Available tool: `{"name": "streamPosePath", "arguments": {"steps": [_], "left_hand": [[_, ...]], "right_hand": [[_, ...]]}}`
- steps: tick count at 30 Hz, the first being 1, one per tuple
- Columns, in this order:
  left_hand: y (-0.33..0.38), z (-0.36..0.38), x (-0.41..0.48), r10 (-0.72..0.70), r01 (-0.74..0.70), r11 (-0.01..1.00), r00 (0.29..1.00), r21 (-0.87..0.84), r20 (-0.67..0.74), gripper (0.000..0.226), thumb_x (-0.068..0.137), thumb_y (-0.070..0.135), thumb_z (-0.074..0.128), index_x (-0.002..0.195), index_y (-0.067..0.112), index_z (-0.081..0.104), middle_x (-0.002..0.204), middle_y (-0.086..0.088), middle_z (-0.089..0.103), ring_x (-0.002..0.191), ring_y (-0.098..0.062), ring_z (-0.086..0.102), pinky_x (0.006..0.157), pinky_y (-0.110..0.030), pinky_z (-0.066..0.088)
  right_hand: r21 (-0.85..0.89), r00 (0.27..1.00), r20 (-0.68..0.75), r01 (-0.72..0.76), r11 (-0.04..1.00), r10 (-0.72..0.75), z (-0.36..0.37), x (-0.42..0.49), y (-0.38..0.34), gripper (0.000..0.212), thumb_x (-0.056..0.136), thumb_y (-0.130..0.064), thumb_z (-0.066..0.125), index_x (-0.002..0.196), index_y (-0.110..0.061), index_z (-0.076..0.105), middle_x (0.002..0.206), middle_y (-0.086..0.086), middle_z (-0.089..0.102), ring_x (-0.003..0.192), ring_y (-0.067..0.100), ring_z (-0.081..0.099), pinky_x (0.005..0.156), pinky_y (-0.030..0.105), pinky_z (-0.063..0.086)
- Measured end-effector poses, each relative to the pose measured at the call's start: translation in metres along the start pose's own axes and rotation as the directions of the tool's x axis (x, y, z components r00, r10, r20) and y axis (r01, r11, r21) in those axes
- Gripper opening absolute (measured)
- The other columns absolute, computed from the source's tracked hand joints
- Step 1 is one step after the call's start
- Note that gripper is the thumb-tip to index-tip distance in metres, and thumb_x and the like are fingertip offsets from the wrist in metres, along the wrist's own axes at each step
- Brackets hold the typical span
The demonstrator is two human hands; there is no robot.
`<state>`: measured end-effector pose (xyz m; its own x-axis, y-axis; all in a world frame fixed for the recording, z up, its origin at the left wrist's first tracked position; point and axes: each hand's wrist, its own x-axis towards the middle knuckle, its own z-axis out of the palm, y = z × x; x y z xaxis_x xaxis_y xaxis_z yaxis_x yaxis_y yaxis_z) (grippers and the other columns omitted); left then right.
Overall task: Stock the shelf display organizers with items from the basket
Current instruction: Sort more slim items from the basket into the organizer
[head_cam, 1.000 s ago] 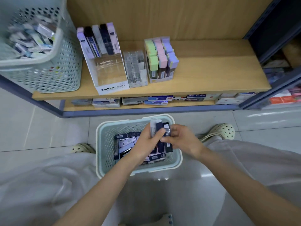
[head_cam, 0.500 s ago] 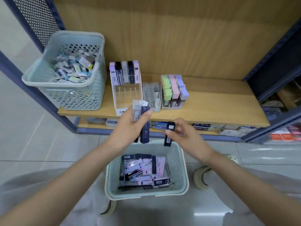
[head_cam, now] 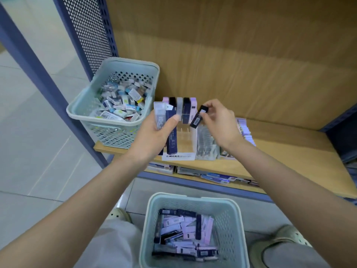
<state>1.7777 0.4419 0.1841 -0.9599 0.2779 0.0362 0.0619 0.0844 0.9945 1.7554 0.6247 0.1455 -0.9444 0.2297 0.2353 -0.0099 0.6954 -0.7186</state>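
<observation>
Stocking a stationery display, a person pinches a slim black box [head_cam: 197, 118] between the thumb and fingertips of the right hand [head_cam: 222, 124], holding it tilted just above the white display organizer [head_cam: 178, 156] on the wooden shelf [head_cam: 289, 151]. The left hand [head_cam: 154, 136] has its grip closed round a small bundle of boxes [head_cam: 166, 128], one frosted grey and one navy. Its thumb is pressed across their faces, just in front of the organizer's left side. More stock lies in the pale green basket [head_cam: 193, 198] on the floor near the person's knees, a loose heap of lilac, white and navy packs.

A row of upright boxes [head_cam: 182, 107] already lines the organizer's far end, and the near slots, divided by clear plastic, appear to be the ones to fill. To do the step well, the black box likely wants turning upright and lowering narrow end first into a slot next to the standing row. The left hand's bundle should be held clear of the opening. The packs are flat, hard-edged rectangles with a glossy wrap, so they are apt to slide. The organizer looks like smooth card with clear plastic dividers.

To its right stands a clear acrylic organizer [head_cam: 205, 144]. To the left, a second perforated basket [head_cam: 108, 118] holds mixed small boxes.
</observation>
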Motion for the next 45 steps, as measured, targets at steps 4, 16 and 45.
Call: {"name": "streamPosePath", "arguments": {"steps": [4, 16, 45], "left_hand": [[-0.008, -0.011, 0.009, -0.043, 0.042, 0.999, 0.998, -0.023, -0.049, 0.01, 0.095, 0.026, 0.051, 0.085, 0.027, 0.053, 0.057, 0.021, 0.052, 0.049, 0.01, 0.051, 0.047, -0.004, 0.036], [-0.012, -0.012, 0.035, -0.159, 0.149, 0.982, 0.983, -0.116, -0.09, 0.009, 0.095, 0.032, 0.05, 0.089, 0.025, 0.052, 0.08, 0.002, 0.056, 0.063, -0.005, 0.054, 0.048, -0.013, 0.044], [-0.023, -0.025, 0.044, -0.194, 0.19, 0.981, 0.968, -0.044, -0.16, 0.009, 0.094, 0.035, 0.051, 0.088, 0.029, 0.051, 0.077, 0.004, 0.056, 0.066, -0.01, 0.055, 0.06, -0.026, 0.045]], "right_hand": [[-0.104, 0.994, -0.038, 0.098, 0.99, -0.103, 0.017, 0.032, 0.004, 0.013, 0.093, -0.013, 0.056, 0.105, -0.013, 0.058, 0.101, 0.002, 0.062, 0.089, 0.016, 0.058, 0.083, 0.031, 0.048], [-0.28, 0.988, 0.092, 0.144, 0.949, -0.122, 0.039, 0.076, 0.015, 0.018, 0.095, -0.008, 0.049, 0.111, -0.006, 0.057, 0.105, 0.015, 0.062, 0.089, 0.032, 0.06, 0.076, 0.04, 0.05], [-0.134, 0.943, 0.307, 0.177, 0.975, -0.129, 0.076, 0.059, 0.032, 0.013, 0.092, -0.013, 0.057, 0.101, -0.019, 0.051, 0.087, -0.005, 0.056, 0.074, 0.006, 0.052, 0.074, 0.024, 0.048]]}}
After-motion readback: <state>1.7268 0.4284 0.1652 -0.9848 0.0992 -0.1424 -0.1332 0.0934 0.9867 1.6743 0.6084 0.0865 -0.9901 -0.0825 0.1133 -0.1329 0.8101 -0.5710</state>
